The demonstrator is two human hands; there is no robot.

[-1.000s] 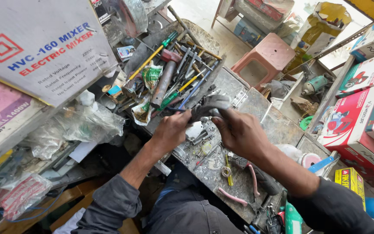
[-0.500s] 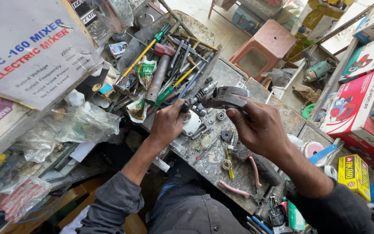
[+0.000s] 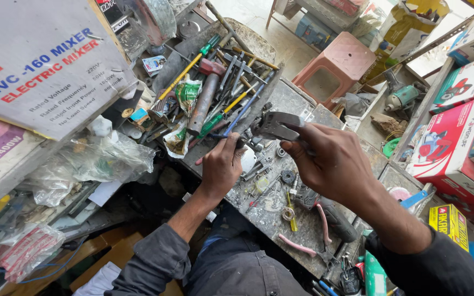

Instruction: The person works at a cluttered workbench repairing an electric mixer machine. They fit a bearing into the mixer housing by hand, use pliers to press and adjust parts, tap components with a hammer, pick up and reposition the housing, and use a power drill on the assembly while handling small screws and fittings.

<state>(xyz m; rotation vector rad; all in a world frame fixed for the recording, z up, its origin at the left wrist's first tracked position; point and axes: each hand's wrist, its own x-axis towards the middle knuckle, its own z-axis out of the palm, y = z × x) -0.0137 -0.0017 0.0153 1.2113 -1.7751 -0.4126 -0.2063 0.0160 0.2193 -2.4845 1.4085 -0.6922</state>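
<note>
My right hand [image 3: 333, 161] grips the grey metal tool housing [image 3: 277, 126] above the counter's [image 3: 303, 230] far edge, long axis pointing left; left hand [image 3: 223, 164] closed on its nose end.

Grey metal part [image 3: 278, 126], yellow-handled screwdriver [image 3: 179, 77], pink stool [image 3: 338, 68].

The right hand [image 3: 333, 161] covers most of the dark grey metal power-tool housing [image 3: 276, 126], so its lower half can't be made out. The big white cardboard box [image 3: 39, 66] is cut off at the frame's left edge, and the tiny washers on the grimy grey counter [image 3: 308, 230] are too small to tell apart.
</note>
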